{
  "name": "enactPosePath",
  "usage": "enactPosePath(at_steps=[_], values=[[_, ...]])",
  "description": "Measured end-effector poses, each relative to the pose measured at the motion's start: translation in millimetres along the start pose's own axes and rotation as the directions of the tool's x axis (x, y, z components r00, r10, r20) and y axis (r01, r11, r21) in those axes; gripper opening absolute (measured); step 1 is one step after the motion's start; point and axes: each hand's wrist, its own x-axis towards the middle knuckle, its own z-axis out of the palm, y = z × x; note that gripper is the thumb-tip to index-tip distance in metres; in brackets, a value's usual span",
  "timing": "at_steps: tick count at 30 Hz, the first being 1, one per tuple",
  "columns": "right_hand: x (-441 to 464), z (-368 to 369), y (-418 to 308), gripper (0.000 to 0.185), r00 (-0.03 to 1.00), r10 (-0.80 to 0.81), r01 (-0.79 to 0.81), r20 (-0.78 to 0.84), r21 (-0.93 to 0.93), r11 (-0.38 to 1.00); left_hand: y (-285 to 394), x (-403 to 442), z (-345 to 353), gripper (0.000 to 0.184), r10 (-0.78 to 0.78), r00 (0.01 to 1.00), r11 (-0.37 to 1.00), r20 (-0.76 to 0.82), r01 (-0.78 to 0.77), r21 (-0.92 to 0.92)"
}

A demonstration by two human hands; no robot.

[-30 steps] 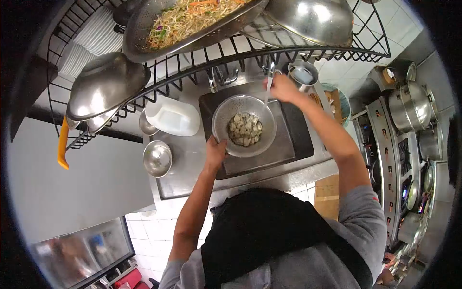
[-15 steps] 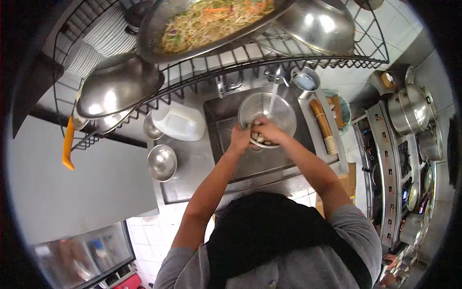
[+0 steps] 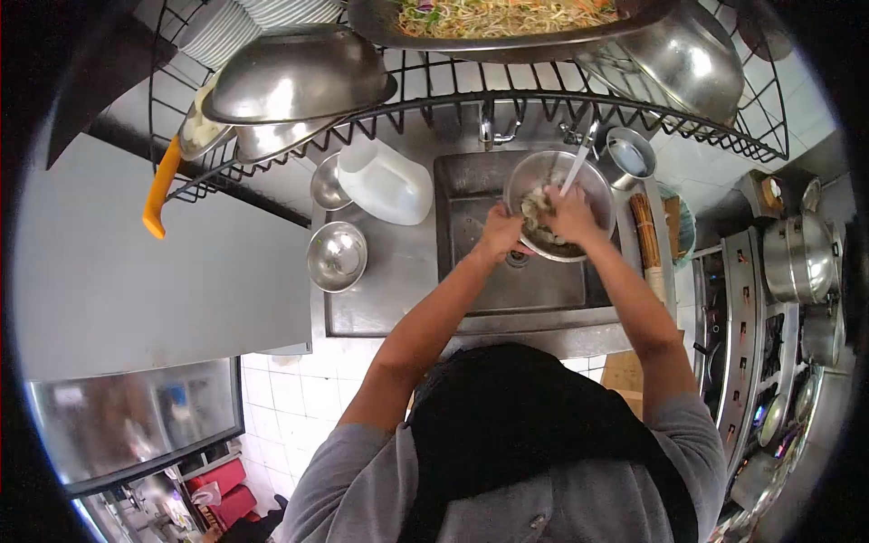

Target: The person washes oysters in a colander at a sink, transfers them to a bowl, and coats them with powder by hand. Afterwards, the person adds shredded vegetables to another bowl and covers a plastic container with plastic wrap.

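A round metal bowl (image 3: pixel 599 197) is over the sink basin (image 3: pixel 463 271), tilted slightly. My left hand (image 3: pixel 501 235) grips its left rim, fingers wrapped around the edge. Inside it, my right hand (image 3: pixel 572 219) is among pale, wet food pieces (image 3: pixel 534 210) whose kind I cannot make out. The right fingers look apart, though blurred and partly hidden. Water (image 3: pixel 574 170) runs from the tap (image 3: pixel 590 136) into the bowl beside the right hand.
Two small metal bowls, one nearer (image 3: pixel 337 257), and a white plastic jug (image 3: pixel 389 185) stand left of the sink. To its right are a metal pot (image 3: pixel 628 156) and a bundled stick brush (image 3: pixel 646 237). Overhead, a wire rack (image 3: pixel 507 93) carries bowls, plates and a vegetable-filled pan (image 3: pixel 507 45).
The view has shifted, so everything sits further right and higher. My right hand has moved from the bowl's near side deeper into its middle. My left hand stays at the left rim.
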Motion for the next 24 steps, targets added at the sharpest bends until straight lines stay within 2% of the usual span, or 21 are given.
enactPosePath(at_steps=[2, 3, 5, 7, 9, 10, 11, 12, 13, 14, 16, 17, 19, 20, 21, 22, 24], values=[[-10.7, 25.1, -20.1, 0.051, 0.985, 0.092, -0.115, 0.149, 0.156, 0.981, -17.0, 9.3, 1.2, 0.041, 0.069, 0.994, 0.994, -0.081, -0.062, 0.087], [-10.2, 26.2, -22.4, 0.049, 0.966, 0.068, -0.147, 0.251, 0.311, 0.939, -19.5, 9.3, -2.0, 0.040, 0.021, 0.994, 0.994, -0.107, -0.009, 0.110], [-11.2, 14.8, -19.4, 0.044, 0.899, -0.026, -0.255, 0.438, 0.570, 0.781, -28.7, 12.1, -17.2, 0.041, 0.022, 0.997, 0.996, -0.075, -0.015, 0.084], [-20.8, -36.3, -34.2, 0.038, 0.997, 0.049, -0.072, 0.067, 0.409, 0.910, -33.1, 14.6, -33.9, 0.042, -0.016, 0.998, 0.997, -0.059, 0.020, 0.068], [-25.5, -46.3, -5.4, 0.041, 0.948, 0.110, -0.043, -0.298, 0.221, 0.974, -21.4, 0.0, -45.9, 0.043, -0.026, 1.000, 0.994, 0.007, 0.025, 0.106], [-32.0, -72.8, -13.5, 0.040, 0.917, 0.225, -0.167, -0.329, 0.194, 0.967, -18.1, -6.7, -51.0, 0.043, -0.032, 0.999, 0.992, 0.041, 0.026, 0.123], [-38.0, -72.5, -1.9, 0.042, 0.878, 0.157, -0.113, -0.452, 0.123, 0.986, -19.8, -9.5, -55.7, 0.045, -0.025, 0.999, 0.995, 0.044, 0.021, 0.099], [-44.7, -70.1, 5.6, 0.043, 0.896, 0.396, -0.273, -0.200, 0.455, 0.848, -23.4, -12.6, -60.2, 0.047, -0.020, 0.999, 0.997, 0.048, 0.017, 0.076], [-52.8, -65.9, 11.6, 0.043, 0.843, 0.523, -0.458, 0.124, 0.676, 0.578, -27.7, -15.6, -63.3, 0.048, -0.017, 0.998, 0.998, 0.054, 0.014, 0.053], [-61.7, -60.9, 17.4, 0.044, 0.727, 0.512, -0.628, 0.457, 0.744, 0.228, -29.8, -19.2, -63.4, 0.051, -0.016, 0.998, 0.998, 0.058, 0.013, 0.065], [-82.6, -21.0, 40.6, 0.046, 0.675, 0.509, -0.629, 0.534, 0.778, 0.018, -29.5, -23.3, -61.7, 0.057, -0.008, 0.998, 0.996, 0.069, 0.001, 0.089], [-89.1, -7.4, 47.2, 0.047, 0.651, 0.496, -0.622, 0.575, 0.778, -0.086, -31.7, -27.5, -64.7, 0.061, 0.020, 0.997, 0.999, 0.069, -0.021, 0.024], [-92.4, -3.0, 45.5, 0.046, 0.627, 0.524, -0.613, 0.576, 0.780, -0.124, -40.8, -40.3, -76.4, 0.067, 0.076, 0.995, 0.992, 0.059, -0.069, -0.104], [-92.9, -0.9, 46.6, 0.045, 0.614, 0.540, -0.605, 0.576, 0.782, -0.146, -45.7, -49.3, -86.2, 0.068, 0.090, 0.996, 0.994, -0.003, -0.090, -0.058], [-102.4, 54.2, 96.2, 0.041, 0.648, 0.446, -0.581, 0.618, 0.779, -0.234, -51.3, -61.7, -99.8, 0.069, 0.106, 0.993, 0.994, -0.061, -0.106, -0.011], [-102.8, 55.5, 92.4, 0.035, 0.643, 0.481, -0.590, 0.596, 0.786, -0.184, -56.6, -73.6, -115.2, 0.070, 0.126, 0.985, 0.992, -0.117, -0.122, 0.037], [-106.5, 54.6, 67.2, 0.022, 0.632, 0.548, -0.610, 0.548, 0.788, -0.085, -68.5, -104.2, -156.1, 0.064, 0.112, 0.989, 0.993, -0.098, -0.115, -0.019]])
